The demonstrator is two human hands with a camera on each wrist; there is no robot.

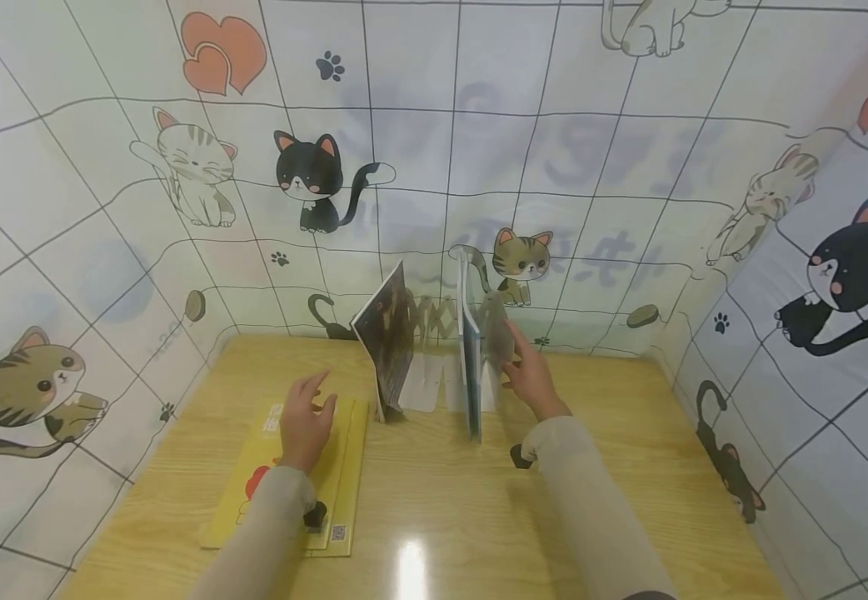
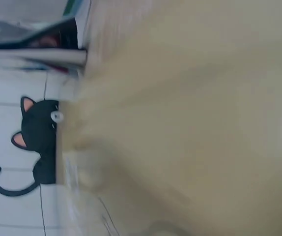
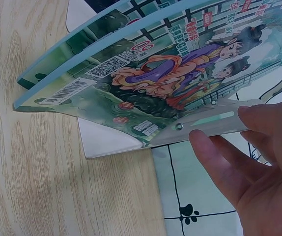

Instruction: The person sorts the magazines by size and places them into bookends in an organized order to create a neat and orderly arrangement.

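A pale expandable bookend rack (image 1: 419,383) with a criss-cross lattice stands at the back of the table. A dark-covered book (image 1: 385,350) stands tilted at its left end. Upright at the right end are thin blue-edged books (image 1: 470,358); the right wrist view shows the illustrated green cover (image 3: 160,78) of one. My right hand (image 1: 535,379) touches the outer side of the rack's right end plate (image 3: 205,120) with extended fingertips (image 3: 200,140). Above yellow books (image 1: 254,475) lying flat, my left hand (image 1: 308,423) hovers with loosely bent fingers, holding nothing.
The wooden table (image 1: 419,483) meets cat-printed fabric walls (image 1: 419,183) at the back and sides. Part of the black cat print (image 2: 40,137) shows behind the table edge. The left wrist view is blurred.
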